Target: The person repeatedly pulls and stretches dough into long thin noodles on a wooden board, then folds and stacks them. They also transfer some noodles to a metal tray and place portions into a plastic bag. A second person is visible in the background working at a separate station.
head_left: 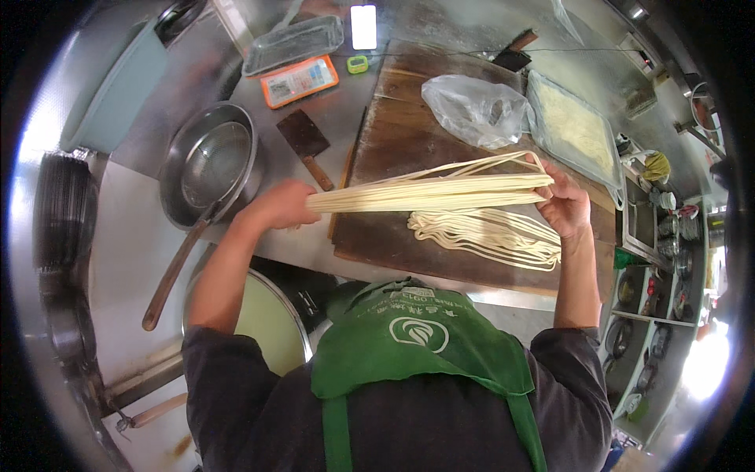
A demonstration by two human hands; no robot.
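A bundle of pale dough noodles (pixel 436 193) stretches between my two hands above a dark wooden board (pixel 389 236). My left hand (pixel 284 205) is closed around its gathered left end, past the board's left edge. At the other end, the looped strands hang around the fingers of my right hand (pixel 560 194); a few upper strands stand apart from the rest. Below the bundle, a second batch of noodles (pixel 483 236) lies in wavy loops on the board, its right end close to my right wrist.
Left of the board lies a cleaver (pixel 304 134); a metal bowl with a long-handled strainer (pixel 215 159) stands farther left. A large pot (pixel 271 318) is near my left forearm. A clear plastic bag (pixel 475 109) and a floury tray (pixel 575 127) sit at the back right.
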